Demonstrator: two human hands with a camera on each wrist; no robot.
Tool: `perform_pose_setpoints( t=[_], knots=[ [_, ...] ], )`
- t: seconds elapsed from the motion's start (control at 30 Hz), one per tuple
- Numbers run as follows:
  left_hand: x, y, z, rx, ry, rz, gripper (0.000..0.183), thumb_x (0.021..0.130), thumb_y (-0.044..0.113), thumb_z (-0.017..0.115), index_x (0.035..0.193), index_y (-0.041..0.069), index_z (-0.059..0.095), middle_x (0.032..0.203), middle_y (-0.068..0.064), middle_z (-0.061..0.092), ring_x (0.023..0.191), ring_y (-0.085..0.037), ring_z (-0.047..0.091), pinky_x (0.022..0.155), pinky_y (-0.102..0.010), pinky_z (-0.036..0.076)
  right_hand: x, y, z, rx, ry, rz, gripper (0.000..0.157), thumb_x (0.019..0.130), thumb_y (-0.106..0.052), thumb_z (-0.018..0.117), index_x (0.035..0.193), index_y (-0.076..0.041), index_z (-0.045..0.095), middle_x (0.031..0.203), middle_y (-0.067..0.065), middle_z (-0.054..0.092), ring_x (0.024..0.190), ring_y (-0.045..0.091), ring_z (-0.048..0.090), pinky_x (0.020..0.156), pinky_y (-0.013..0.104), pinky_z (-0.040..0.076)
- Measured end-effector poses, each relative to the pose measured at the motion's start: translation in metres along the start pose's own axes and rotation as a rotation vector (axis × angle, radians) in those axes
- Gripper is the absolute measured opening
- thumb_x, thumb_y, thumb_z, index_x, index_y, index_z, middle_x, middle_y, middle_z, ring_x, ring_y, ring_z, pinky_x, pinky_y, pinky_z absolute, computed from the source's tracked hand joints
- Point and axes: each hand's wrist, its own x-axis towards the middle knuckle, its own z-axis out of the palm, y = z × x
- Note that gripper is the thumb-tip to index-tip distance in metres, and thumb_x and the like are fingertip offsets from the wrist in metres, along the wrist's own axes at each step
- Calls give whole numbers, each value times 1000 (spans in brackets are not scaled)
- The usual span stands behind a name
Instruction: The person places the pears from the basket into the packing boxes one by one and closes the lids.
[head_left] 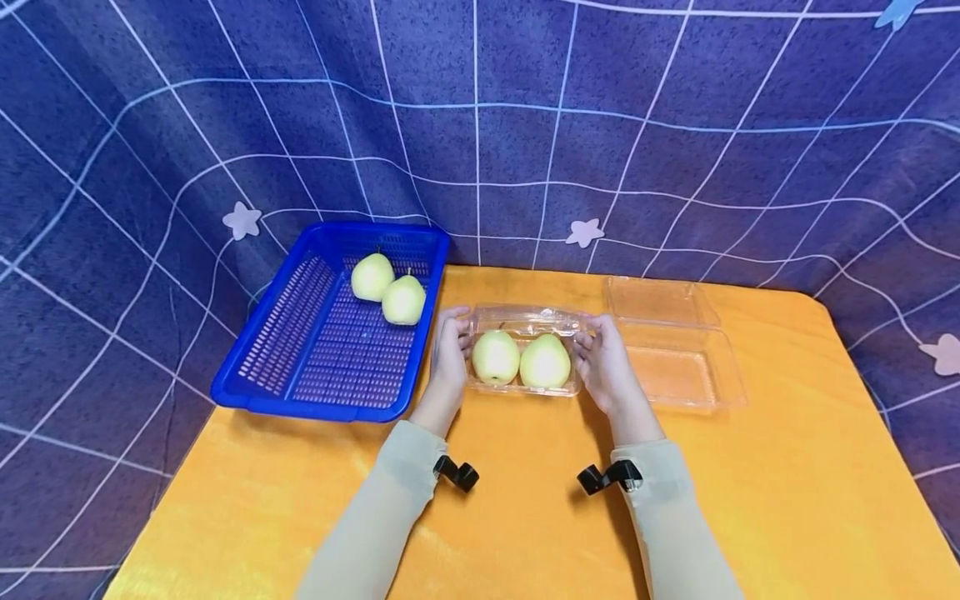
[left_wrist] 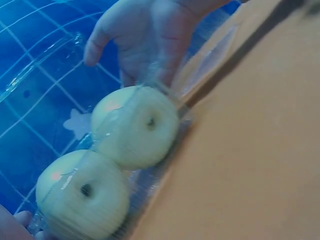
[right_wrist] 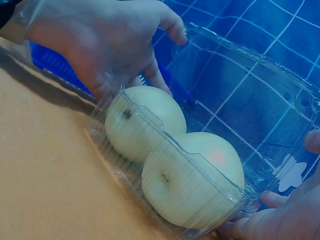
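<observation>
Clearly, both forearms come in from the lower edge of the head view and lean inward, in pale sleeves (head_left: 360, 533). The left hand (head_left: 448, 354) stands at the left end of a transparent box (head_left: 525, 390), and the right hand (head_left: 606, 362) stands at its right end, so that the palms face one another.

The grip of each hand is rather spread: the thumb is apart from the other fingers, which are only a little bent. The left thumb touches the edge of the raised lid (right_wrist: 235, 95), while the fingers lie against the end wall. The right hand also touches the box at its end, with thumb and fingers near the lid and the wall; its exact contact is partly hidden.

The box rests on the orange desk (head_left: 787, 467), between the hands, and two pears (head_left: 545, 362) lie in it, side by side. Two more pears (head_left: 403, 300) lie in one blue basket (head_left: 262, 404), at the left, near its far right corner; this makes four pears in sight. One second transparent box (head_left: 729, 367), opened, lies to the right of the right hand.
</observation>
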Motion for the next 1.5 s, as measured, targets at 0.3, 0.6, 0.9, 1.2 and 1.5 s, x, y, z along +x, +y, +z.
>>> perform_pose_setpoints(
  t=[0.3,0.6,0.9,1.2,1.5],
  knots=[
    [-7,-5,-8,49,-33,31,56,101,19,38,151,0,54,123,-18,59,108,-32,56,97,-42,44,-4,-7,1,-63,-38,-30,74,100,-10,27,170,7,11,181,17,12,151,31,27,135,44,10],
    [-10,-9,-16,101,-76,27,60,105,22,37,160,4,50,153,-28,54,135,-45,53,113,-56,42,-11,-14,-1,-147,-73,3,77,100,-2,29,171,7,0,176,27,12,151,31,25,134,47,14],
    [2,-33,-23,148,-31,-6,54,101,30,42,147,6,60,146,-11,65,128,-28,61,103,-39,48,-21,-17,-3,-263,-105,36,75,102,-5,32,170,9,4,176,28,17,159,37,22,135,49,14],
    [-18,-21,-25,193,-80,62,50,110,21,37,148,-8,52,155,-25,58,145,-40,54,120,-54,44,-29,-13,-9,-346,-148,51,70,112,-6,36,169,11,-1,177,35,9,166,43,12,133,51,16],
    [-26,-17,-30,291,-137,62,52,109,16,37,153,-7,53,161,-21,54,150,-39,50,122,-57,41,-38,-3,-19,-391,-172,-18,66,116,-8,40,168,13,6,176,34,14,165,44,16,133,53,16]
  ],
)
